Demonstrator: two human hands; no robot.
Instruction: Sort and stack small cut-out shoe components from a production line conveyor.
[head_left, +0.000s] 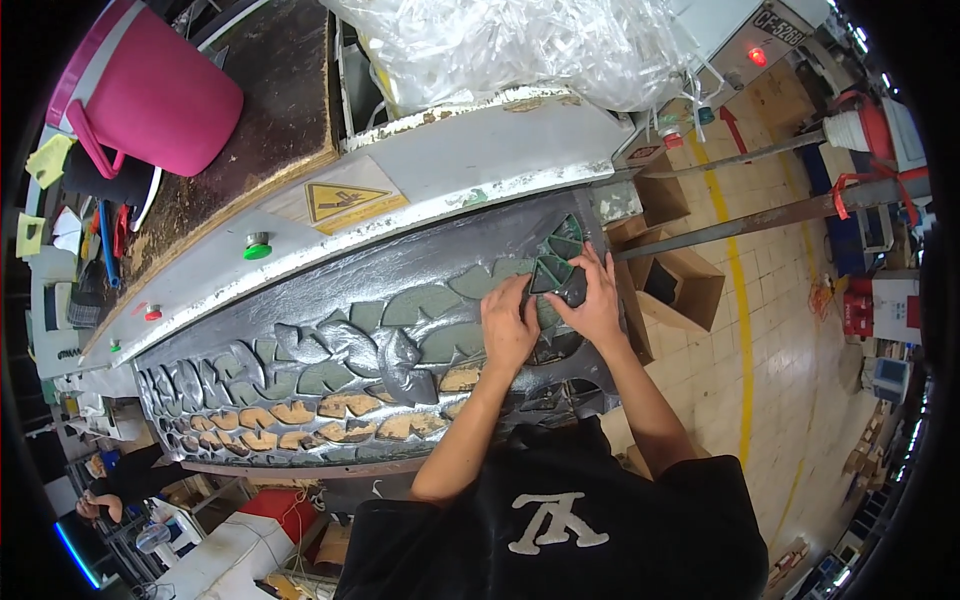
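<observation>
A metal cutting die (pixel 549 273) with green edges and triangular openings stands on a shiny dark sheet (pixel 400 262), near the sheet's right end. My left hand (pixel 509 322) is closed on its left side, the fingertips against its edge. From the right, my right hand (pixel 596 302) grips the same die, with the thumb low and the fingers along its side. A second green-edged part with triangular openings (pixel 566 238) adjoins it just beyond; whether they are one piece I cannot tell. Curled strips of the dark material (pixel 405 368) lie left of my hands, around leaf-shaped cut-outs.
A grey machine beam with a green button (pixel 257 245) and a yellow warning label (pixel 345 200) runs behind the sheet. On top sit a pink bucket (pixel 165 95) and a clear bag of plastic scraps (pixel 520 50). Open cardboard boxes (pixel 690 290) stand to the right. Another person (pixel 130 485) is far left.
</observation>
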